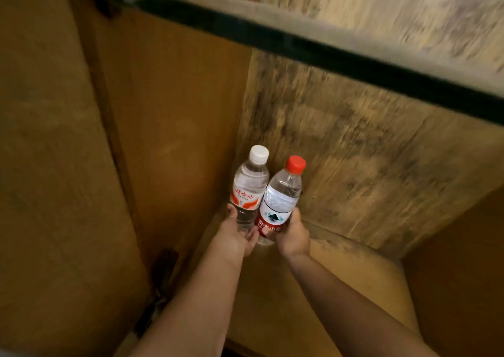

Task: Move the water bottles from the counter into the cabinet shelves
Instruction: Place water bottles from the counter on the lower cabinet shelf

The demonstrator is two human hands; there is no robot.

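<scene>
Water bottles: two clear bottles held side by side inside a wooden cabinet, shoulders touching, both tilted with caps pointing up and away from the person.
White-capped bottle (249,186): on the left, with a white and orange-red label; its lower body sits in the left hand.
Red-capped bottle (281,200): on the right, with a white and red label; its base shows between the two hands.
Left hand (236,235): fingers and thumb curled round the lower part of the white-capped bottle, thumb along its left side.
Right hand (293,235): wrapped round the lower part of the red-capped bottle, thumb up along its right side.
Forearms: both reach in from the bottom edge and converge on the bottles, hands nearly touching.
Left edge: an orange-brown side panel (169,116) stands close beside the white-capped bottle.
Back edge: a worn, dark-stained back panel (354,149) lies just behind the caps.
Upper edge: a dark strip (300,46) crosses diagonally well above the caps, with open room between it and the bottles.
Lower surface: a tan shelf board (362,280) spreads below and to the right of the right forearm, with open space on it.
Right edge: another brown panel (463,261) closes the compartment, well apart from the hands.
Picture quality: the upper right is motion-blurred.
</scene>
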